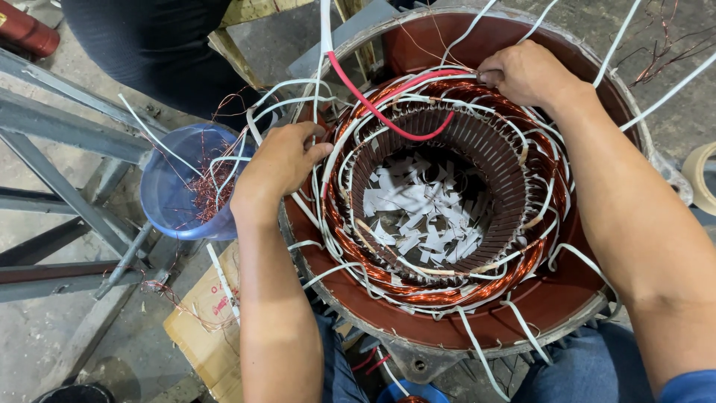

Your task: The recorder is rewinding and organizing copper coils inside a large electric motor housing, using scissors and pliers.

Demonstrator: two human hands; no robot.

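Note:
A large round motor stator [552, 298] with a red-brown housing stands open end up between my knees. Copper windings [447, 295] ring its slotted core, laced with white sleeved leads [477, 351] and one red lead [373, 108]. White paper scraps [421, 209] lie at the bottom of the bore. My left hand [280, 160] grips white leads at the stator's left rim. My right hand [526, 71] pinches leads on the windings at the far rim.
A blue plastic bowl [168, 190] with copper wire scraps sits left of the stator. Grey steel frame bars [67, 127] cross the left side. Cardboard [205, 328] lies on the concrete floor. Another person in dark clothing [149, 37] is at the top. A tape roll [701, 175] shows at the right edge.

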